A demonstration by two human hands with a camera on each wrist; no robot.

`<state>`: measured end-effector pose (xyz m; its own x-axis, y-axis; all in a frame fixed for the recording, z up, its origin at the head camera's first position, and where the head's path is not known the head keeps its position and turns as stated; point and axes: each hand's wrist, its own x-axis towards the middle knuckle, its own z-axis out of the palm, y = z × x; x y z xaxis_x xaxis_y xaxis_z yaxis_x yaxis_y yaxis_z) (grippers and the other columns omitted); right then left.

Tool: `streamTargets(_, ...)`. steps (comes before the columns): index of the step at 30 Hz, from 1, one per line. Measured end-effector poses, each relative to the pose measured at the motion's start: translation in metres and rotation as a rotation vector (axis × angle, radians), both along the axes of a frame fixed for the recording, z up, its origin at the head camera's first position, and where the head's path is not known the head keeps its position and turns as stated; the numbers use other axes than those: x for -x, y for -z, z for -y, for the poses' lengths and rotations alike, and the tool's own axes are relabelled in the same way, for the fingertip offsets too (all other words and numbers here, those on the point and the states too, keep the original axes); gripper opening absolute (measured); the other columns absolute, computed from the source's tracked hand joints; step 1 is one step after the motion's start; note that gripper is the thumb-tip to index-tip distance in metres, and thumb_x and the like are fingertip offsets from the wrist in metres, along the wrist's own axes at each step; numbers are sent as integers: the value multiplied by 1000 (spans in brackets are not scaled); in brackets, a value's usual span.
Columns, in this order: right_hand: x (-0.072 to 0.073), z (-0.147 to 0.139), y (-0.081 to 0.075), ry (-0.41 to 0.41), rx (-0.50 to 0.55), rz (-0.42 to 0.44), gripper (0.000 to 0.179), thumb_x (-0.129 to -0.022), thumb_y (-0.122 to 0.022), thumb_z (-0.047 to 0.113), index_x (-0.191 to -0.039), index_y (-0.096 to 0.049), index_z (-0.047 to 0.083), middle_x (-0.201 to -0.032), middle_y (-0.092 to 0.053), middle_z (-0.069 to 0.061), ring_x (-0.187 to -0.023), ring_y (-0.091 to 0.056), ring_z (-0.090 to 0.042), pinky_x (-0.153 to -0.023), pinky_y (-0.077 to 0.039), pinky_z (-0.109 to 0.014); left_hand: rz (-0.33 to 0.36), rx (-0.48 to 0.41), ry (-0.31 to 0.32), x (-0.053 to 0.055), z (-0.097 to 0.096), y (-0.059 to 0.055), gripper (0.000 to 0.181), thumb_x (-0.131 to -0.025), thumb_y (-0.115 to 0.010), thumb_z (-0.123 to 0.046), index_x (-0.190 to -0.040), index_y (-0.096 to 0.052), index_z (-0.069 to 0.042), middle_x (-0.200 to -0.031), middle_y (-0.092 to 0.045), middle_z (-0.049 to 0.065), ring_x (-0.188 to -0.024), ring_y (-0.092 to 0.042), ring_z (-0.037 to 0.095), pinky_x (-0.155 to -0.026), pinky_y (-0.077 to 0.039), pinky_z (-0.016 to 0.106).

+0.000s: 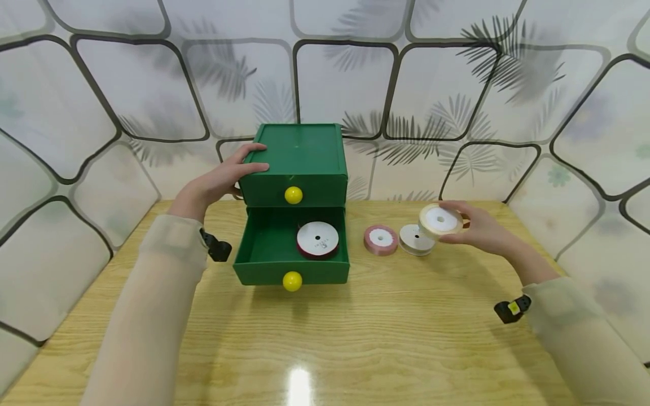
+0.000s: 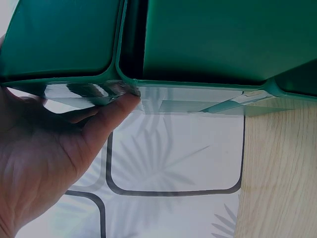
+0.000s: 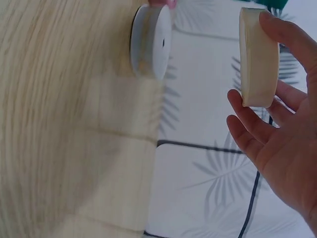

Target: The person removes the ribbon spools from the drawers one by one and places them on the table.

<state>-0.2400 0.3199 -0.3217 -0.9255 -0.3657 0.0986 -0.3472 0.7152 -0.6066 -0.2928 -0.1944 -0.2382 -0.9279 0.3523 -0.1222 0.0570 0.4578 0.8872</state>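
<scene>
My left hand (image 1: 218,177) rests on the upper left edge of a green drawer box (image 1: 302,148), two fingers lying straight on its top. In the left wrist view the thumb touches the box's side. The lower drawer (image 1: 264,242) is pulled out, and a dark red ribbon spool (image 1: 317,239) with a white face lies in it. At the right, my right hand (image 1: 479,228) holds a cream ribbon spool (image 1: 439,219) by its rim between thumb and fingers. Below and left of it on the table is a white ribbon spool (image 1: 415,241), beside a pink ribbon spool (image 1: 381,240).
Yellow ball knobs mark the upper drawer (image 1: 269,190), which is closed, and the lower drawer's front. Everything stands on a wood-grain table (image 1: 365,332). A patterned wall covering (image 1: 345,84) rises right behind the box and along both sides.
</scene>
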Motion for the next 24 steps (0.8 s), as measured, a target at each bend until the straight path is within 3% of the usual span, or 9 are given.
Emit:
streamTargets(7, 4, -17, 9, 46, -12, -11, 76, -83, -79, 16, -142, -39, -8, -141, -39, -30, -118, -43, -49, -87, -41, -56, 3, 0, -2, 1, 0, 0, 72, -96, -54, -46, -154, -14, -29, -159, -1, 9, -128, -35, 42, -94, -36, 61)
streamTargets(14, 9, -34, 22, 101, -61, 20, 78, -83, -79, 22, -142, -38, -10, -142, -36, -34, -117, -41, -53, -86, -41, -56, 8, 2, -7, 3, 0, -1, 72, -96, -54, -47, -154, -14, -30, -159, -2, 9, -127, -34, 42, -91, -36, 60)
streamTargets(24, 19, -46, 46, 121, -98, 53, 81, -80, -81, 26, -140, -40, -10, -138, -39, -37, -109, -49, -47, -83, -40, -47, 6, 3, -10, 3, 0, 0, 72, -97, -53, -47, -154, -13, -30, -159, -3, 10, -128, -34, 43, -91, -37, 59)
